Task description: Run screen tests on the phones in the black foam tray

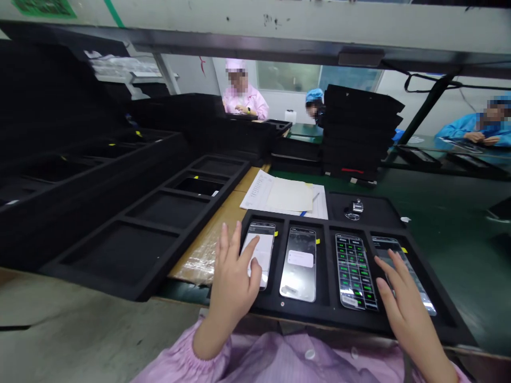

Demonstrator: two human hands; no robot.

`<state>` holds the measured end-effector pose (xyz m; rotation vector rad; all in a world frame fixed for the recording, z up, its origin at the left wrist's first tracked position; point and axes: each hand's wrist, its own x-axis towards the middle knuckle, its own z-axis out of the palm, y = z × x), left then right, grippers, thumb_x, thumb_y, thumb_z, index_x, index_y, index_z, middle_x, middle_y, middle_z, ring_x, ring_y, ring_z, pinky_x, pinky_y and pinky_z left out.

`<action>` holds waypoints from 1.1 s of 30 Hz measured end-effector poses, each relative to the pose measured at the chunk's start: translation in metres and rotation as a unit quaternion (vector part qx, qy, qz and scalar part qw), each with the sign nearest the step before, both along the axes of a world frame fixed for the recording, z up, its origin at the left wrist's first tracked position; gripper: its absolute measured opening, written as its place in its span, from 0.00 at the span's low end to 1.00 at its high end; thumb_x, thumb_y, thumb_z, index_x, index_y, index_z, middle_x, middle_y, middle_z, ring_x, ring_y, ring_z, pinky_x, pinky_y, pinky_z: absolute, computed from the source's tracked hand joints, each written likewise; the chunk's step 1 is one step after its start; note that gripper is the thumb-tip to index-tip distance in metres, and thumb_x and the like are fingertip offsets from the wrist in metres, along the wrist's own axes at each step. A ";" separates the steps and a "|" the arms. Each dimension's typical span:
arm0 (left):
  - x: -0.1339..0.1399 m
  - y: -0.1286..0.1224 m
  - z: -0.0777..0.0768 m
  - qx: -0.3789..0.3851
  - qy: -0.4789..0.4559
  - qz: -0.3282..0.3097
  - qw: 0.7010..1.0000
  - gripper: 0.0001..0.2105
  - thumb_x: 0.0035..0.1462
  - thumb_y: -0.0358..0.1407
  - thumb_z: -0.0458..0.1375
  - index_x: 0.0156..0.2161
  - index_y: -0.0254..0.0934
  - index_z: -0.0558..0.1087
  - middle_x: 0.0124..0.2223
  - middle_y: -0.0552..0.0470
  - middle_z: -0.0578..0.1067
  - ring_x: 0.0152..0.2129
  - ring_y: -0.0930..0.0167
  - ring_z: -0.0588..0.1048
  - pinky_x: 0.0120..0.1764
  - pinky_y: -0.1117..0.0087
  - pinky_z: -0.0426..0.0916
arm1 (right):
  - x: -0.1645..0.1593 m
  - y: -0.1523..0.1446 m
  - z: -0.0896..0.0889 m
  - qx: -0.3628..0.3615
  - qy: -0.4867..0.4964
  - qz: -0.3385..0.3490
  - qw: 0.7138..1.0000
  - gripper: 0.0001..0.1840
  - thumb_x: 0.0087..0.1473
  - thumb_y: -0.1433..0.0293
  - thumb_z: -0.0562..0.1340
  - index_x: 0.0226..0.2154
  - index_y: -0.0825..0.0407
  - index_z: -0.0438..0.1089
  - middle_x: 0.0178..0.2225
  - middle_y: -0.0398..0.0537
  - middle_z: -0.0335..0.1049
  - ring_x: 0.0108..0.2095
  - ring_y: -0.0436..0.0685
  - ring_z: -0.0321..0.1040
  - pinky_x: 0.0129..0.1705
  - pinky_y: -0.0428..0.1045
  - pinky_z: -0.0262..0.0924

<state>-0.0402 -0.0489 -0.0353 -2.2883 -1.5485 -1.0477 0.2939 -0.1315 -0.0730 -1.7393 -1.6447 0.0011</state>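
Several smartphones lie in the compartments of a black foam tray [327, 314] in front of me. My left hand [235, 271] is over the leftmost phone [265, 255], its index fingertip at the pale screen and its fingers spread. Beside it, the second phone [298, 282] shows a white pop-up box. The third phone [355, 271] has a grid of green and white labels on a dark screen. Fingers apart, my right hand [403, 298] hovers at the rightmost phone [423, 292] and partly covers it. Neither hand grips anything.
Left stands another black tray [155, 250] with one phone [195, 186] in it. Papers [287, 194] and a small metal object [356, 207] lie behind my tray. Stacked black trays [359, 133] rise farther back. Co-workers sit beyond, under an overhead shelf [279, 26].
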 end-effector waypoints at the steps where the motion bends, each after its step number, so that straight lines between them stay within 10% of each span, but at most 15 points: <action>1: 0.000 0.001 0.002 0.010 -0.021 -0.024 0.999 0.18 0.63 0.29 0.49 0.55 0.34 0.71 0.69 0.35 0.59 0.70 0.49 0.47 0.63 0.38 0.58 | 0.000 0.000 0.002 0.013 0.012 -0.015 1.000 0.25 0.67 0.56 0.50 0.59 0.50 0.65 0.68 0.56 0.52 0.69 0.68 0.47 0.67 0.71 0.45; 10: -0.006 0.017 -0.010 -0.017 -0.093 -0.095 0.991 0.15 0.66 0.34 0.48 0.53 0.38 0.72 0.62 0.39 0.69 0.66 0.50 0.59 0.61 0.38 0.61 | 0.041 -0.001 0.017 0.095 0.046 -0.164 0.981 0.24 0.61 0.65 0.50 0.57 0.54 0.64 0.57 0.59 0.69 0.65 0.69 0.56 0.65 0.76 0.42; 18: 0.002 0.014 -0.005 0.006 0.022 -0.234 0.972 0.15 0.63 0.31 0.51 0.52 0.40 0.73 0.65 0.43 0.66 0.66 0.51 0.58 0.58 0.42 0.67 | 0.046 0.004 0.001 -0.013 -0.069 -0.109 0.992 0.21 0.60 0.70 0.46 0.49 0.51 0.68 0.50 0.52 0.75 0.62 0.68 0.61 0.65 0.79 0.36; 33: 0.015 -0.001 0.007 -0.147 0.089 -0.235 0.957 0.19 0.67 0.35 0.47 0.59 0.37 0.70 0.70 0.41 0.59 0.70 0.53 0.49 0.62 0.42 0.61 | 0.057 -0.004 -0.001 -0.004 -0.033 -0.132 0.991 0.24 0.63 0.59 0.47 0.51 0.52 0.67 0.54 0.58 0.73 0.63 0.71 0.60 0.65 0.75 0.43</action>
